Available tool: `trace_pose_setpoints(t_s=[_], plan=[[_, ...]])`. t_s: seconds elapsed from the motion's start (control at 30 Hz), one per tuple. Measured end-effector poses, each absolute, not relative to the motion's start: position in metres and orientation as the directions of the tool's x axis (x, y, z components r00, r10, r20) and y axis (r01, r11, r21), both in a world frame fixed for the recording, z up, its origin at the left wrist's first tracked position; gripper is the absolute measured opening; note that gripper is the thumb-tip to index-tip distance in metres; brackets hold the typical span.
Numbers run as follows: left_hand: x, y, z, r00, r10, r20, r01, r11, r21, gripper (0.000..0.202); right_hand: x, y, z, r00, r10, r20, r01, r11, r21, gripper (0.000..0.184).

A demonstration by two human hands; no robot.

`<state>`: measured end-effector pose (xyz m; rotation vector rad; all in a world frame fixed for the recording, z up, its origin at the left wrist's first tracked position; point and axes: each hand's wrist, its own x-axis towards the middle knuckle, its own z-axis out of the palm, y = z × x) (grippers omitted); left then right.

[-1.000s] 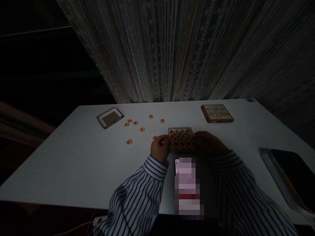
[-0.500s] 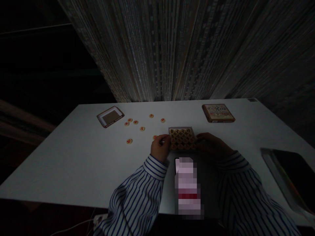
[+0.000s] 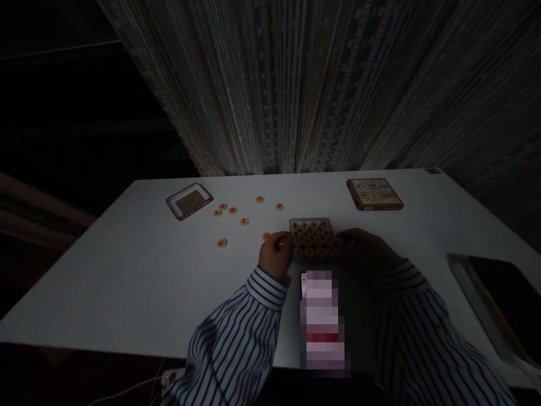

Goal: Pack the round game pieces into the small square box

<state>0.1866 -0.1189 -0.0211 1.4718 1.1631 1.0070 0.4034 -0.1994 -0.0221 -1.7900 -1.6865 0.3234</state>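
A small box (image 3: 311, 221) lies on the table, filled with rows of round Chinese chess pieces (image 3: 313, 241) marked with characters. At its left edge is my left hand (image 3: 275, 255), closed, with thumb and fingers pinched against the box's side. My right hand (image 3: 367, 248) grips the opposite side, its fingers dark and partly in shadow. One loose chess piece (image 3: 266, 236) shows just behind my left hand and is partly covered by it. Farther left, several more pieces, one of them a chess piece (image 3: 222, 243) with a red character, lie scattered on the tabletop.
An open tray-like lid (image 3: 190, 201) lies at the back left of the white table (image 3: 139, 282). A printed flat box (image 3: 375, 194) sits at the back right. Near me is a phone (image 3: 323, 321) with a blurred screen; a dark object (image 3: 502, 304) lies right. A string curtain (image 3: 279, 84) hangs behind.
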Motion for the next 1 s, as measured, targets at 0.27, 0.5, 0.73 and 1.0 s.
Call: trace_pose_setpoints(t_s=[0.27,0.5,0.73,1.0], plan=[[0.187,-0.118,-0.027,0.211,0.977,0.037,0.194,-0.079,0.978,0.016,0.403,-0.199,-0.02,0.111,0.982,0.155,0.806,0.002,-0.592,0.031],[0.186,-0.118,-0.024,0.227,0.974,0.018,0.239,-0.074,0.968,0.017,0.401,-0.199,-0.023,0.097,0.986,0.136,0.774,0.011,-0.633,0.033],[0.186,-0.119,-0.023,0.23,0.973,0.029,0.277,-0.094,0.956,0.018,0.402,-0.198,-0.029,0.12,0.976,0.181,0.796,0.014,-0.605,0.033],[0.185,-0.12,-0.023,0.242,0.97,0.015,0.308,-0.092,0.947,0.019,0.394,-0.201,-0.017,0.148,0.981,0.122,0.799,-0.046,-0.6,0.035]])
